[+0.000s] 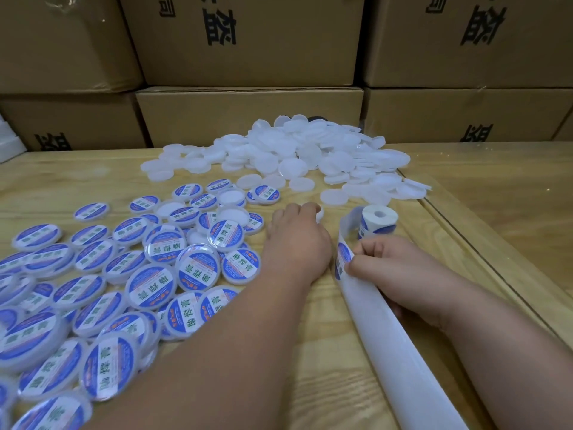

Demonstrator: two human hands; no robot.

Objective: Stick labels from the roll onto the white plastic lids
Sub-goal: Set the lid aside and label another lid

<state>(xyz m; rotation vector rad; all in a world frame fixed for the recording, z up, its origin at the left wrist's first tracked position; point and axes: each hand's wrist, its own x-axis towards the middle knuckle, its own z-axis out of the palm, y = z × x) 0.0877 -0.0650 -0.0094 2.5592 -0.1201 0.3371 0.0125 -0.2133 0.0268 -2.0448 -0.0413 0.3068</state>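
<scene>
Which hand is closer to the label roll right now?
Right. The right hand pinches the label strip just in front of the label roll. The left hand sits off to the roll's left, fingers over a plain lid.

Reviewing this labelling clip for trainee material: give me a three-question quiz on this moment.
1. True or false: the labelled lids lie left of the left hand.
2. The right hand pinches: A) a plain lid, B) the label strip, C) a box.
3. What stands upright beyond the right hand?

Key: 1 true. 2 B. 3 The label roll, before the pile of plain white lids.
</scene>
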